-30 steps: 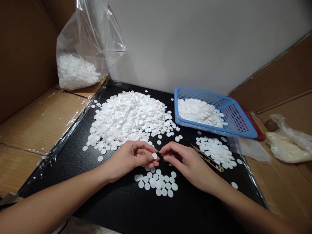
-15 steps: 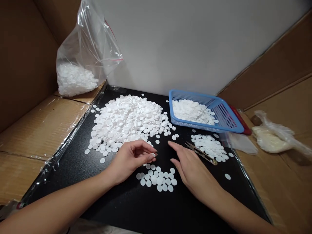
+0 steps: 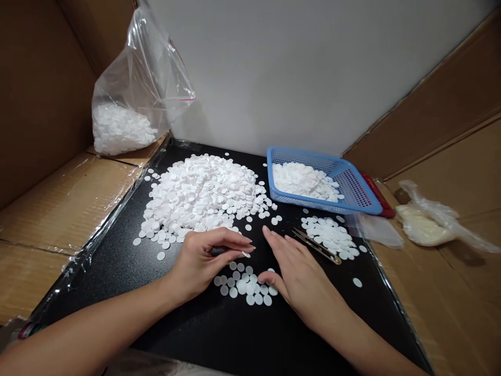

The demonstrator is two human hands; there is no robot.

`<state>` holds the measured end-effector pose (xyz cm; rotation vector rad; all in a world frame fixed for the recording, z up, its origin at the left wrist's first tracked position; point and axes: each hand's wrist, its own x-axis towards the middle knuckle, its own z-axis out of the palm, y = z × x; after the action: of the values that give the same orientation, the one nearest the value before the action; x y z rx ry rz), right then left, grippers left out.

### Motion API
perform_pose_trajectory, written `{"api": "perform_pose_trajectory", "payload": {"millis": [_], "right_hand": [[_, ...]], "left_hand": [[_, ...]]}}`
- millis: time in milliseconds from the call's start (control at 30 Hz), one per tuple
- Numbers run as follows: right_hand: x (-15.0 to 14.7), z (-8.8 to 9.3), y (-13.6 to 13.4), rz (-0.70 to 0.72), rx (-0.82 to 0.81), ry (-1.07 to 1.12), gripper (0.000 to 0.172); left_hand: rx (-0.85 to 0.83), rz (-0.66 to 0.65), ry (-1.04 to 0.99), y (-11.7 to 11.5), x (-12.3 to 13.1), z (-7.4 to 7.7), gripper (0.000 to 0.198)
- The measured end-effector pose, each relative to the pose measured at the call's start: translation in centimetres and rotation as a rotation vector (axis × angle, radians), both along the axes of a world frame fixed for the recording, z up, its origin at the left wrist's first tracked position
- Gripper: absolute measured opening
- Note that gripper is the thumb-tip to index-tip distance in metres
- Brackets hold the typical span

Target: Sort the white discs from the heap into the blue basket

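Across black bench [image 3: 117, 271], toward far-left corner: heap of white discs [image 3: 203, 193]. Near front edge: right hand [image 3: 301, 277] flat, fingers wide, thumb at small cluster [image 3: 245, 286]; left hand [image 3: 198, 261], fingers pinching single disc [image 3: 246, 254] above it.

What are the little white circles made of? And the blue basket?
The white circles look like thin stiff plastic or pressed fibre, I can't tell which: flat, matte, all alike; the one in the left hand does not bend. The blue basket looks like moulded plastic: smooth, with a grid of tiny holes.
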<state>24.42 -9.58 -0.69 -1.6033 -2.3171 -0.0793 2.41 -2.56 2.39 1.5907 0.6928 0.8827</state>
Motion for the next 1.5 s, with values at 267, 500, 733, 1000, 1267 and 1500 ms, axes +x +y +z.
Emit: {"api": "perform_pose_trajectory", "payload": {"millis": [267,500,733,1000,1267,1500], "right_hand": [[2.1,1.8,0.2,-0.132,0.053,0.127,0.024],[-1.8,3.1,-0.8,0.131,-0.044,0.604,0.017],[1.3,2.6,0.5,-0.111,-0.042,0.457,0.015],[8.5,1.4,2.1,-0.439,0.095,0.237,0.021],[1.9,0.2,0.2,0.1,-0.138,0.34,0.041],[2.8,-1.9,-2.5,-0.046,0.075,-0.072,0.065]], "left_hand": [[0.092,0.012,0.019,-0.1,-0.1,0.2,0.01],[0.061,-0.113,0.148,-0.7,0.3,-1.1,0.019],[0.213,-0.225,0.414,-0.5,0.5,-1.6,0.026],[0.67,-0.424,0.559,-0.4,1.1,-2.6,0.071],[0.858,-0.527,0.57,-0.5,0.9,-2.1,0.073],[0.904,-0.697,0.584,-0.6,1.1,-1.7,0.072]]}}
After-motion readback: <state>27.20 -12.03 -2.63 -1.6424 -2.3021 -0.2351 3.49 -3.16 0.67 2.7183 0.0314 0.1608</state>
